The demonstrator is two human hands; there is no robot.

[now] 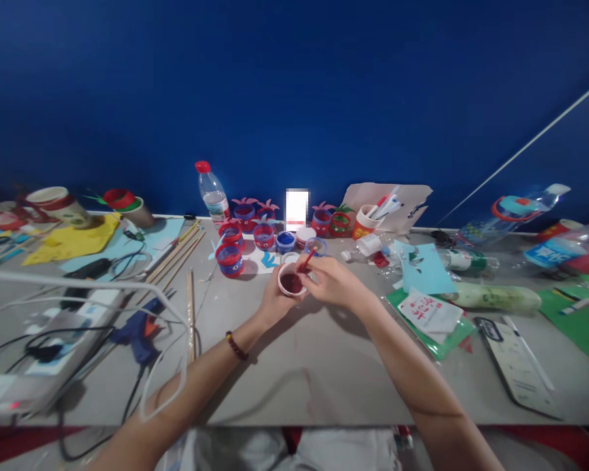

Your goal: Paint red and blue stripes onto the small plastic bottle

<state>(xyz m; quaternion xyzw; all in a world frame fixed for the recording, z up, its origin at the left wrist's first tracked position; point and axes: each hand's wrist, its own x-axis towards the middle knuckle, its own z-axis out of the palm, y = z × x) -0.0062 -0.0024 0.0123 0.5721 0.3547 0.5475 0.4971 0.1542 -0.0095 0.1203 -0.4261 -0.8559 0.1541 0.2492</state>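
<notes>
My left hand [273, 296] is wrapped round a paper cup [291, 280] with dark red liquid inside, tilted toward me. Between the fingers of my right hand [331, 280] is a red-handled paintbrush [305, 260]; its lower end reaches into the cup, so the tip is hidden. Just beyond stand an open jar of blue paint [285, 241] and a white-lidded jar [305, 237]. Several small red and blue painted cups with eyes, such as a front one [230, 260], stand behind my left hand. A blue paper cutout [269, 260] lies near them.
At left are a power strip [73, 333], a blue glue gun [140, 330], a white cable frame [184, 353] crossing over my left forearm, and wooden sticks [177, 252]. A water bottle [213, 196] stands at the back. A phone [515, 366], plastic bottles and green paper [576, 320] lie right.
</notes>
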